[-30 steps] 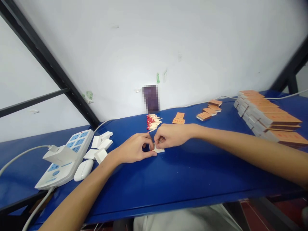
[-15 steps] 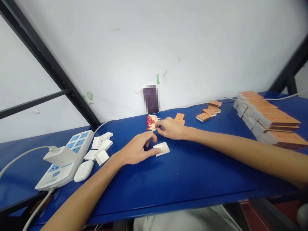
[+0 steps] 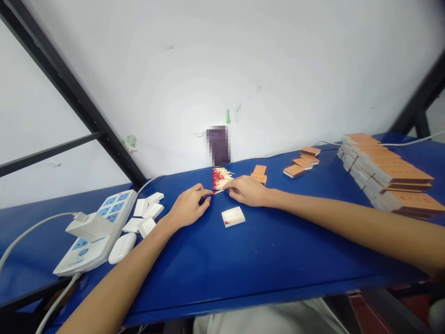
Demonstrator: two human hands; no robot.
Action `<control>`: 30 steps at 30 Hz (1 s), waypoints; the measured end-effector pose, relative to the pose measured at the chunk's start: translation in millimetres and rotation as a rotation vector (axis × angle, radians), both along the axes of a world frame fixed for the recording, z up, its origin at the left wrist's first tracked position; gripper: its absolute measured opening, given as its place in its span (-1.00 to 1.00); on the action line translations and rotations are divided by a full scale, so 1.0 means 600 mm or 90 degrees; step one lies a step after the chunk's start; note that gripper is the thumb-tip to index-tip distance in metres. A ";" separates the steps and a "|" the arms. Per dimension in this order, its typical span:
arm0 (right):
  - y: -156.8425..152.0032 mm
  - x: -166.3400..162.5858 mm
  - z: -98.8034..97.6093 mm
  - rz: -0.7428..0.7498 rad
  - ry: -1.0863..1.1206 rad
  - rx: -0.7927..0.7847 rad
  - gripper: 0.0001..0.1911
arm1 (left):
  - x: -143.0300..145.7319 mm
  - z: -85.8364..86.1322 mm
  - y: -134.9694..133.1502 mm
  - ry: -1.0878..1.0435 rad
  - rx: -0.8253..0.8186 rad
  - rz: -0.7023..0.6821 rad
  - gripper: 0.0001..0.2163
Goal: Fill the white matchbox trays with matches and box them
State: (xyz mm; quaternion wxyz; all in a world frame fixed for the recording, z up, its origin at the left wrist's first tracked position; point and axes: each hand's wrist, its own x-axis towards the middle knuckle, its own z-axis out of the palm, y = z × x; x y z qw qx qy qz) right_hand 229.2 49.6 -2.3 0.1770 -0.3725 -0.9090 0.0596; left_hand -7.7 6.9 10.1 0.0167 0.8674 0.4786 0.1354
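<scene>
- The blue tabletop (image 3: 271, 250) carries everything; its bare stretch before the hands leaves the forearms room to rest and steady the fingers.
- A stack of orange matchboxes (image 3: 392, 171) stands at the far right, well apart from the work.
- The right hand (image 3: 248, 190) has its fingertips bunched at the heap's near edge; I cannot tell whether they have closed on a stick.
- The left hand (image 3: 189, 204) has thumb and forefinger spread, forefinger at or just beside a red match head.
- The white matchbox tray (image 3: 232, 214) lies open side up, just nearer the person than the heap, touched by neither hand.
- The match heap (image 3: 221, 177) has its red heads mostly leftward; a light touch would keep that order.
- One loose match (image 3: 219, 191) lies between the two hands; gripping its pale end should spare the head.
- One match (image 3: 236, 220) lies along the tray's near wall, a good line to copy.
</scene>
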 end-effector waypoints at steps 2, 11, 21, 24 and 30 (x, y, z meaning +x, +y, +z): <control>0.000 0.000 0.000 0.011 0.003 -0.002 -0.64 | 0.001 0.000 0.000 0.003 -0.002 -0.002 -0.66; -0.004 -0.001 0.003 0.030 0.015 -0.002 -0.65 | 0.001 -0.008 0.002 -0.006 0.009 0.009 -0.64; -0.004 -0.002 0.003 -0.010 -0.044 0.014 -0.58 | 0.002 -0.015 0.003 -0.001 0.013 0.008 -0.61; -0.004 -0.002 0.004 -0.012 -0.052 0.005 -0.58 | 0.001 -0.016 0.004 0.004 0.015 0.009 -0.61; -0.004 -0.002 0.004 -0.010 -0.051 0.004 -0.58 | 0.000 -0.016 0.006 0.004 0.009 0.007 -0.61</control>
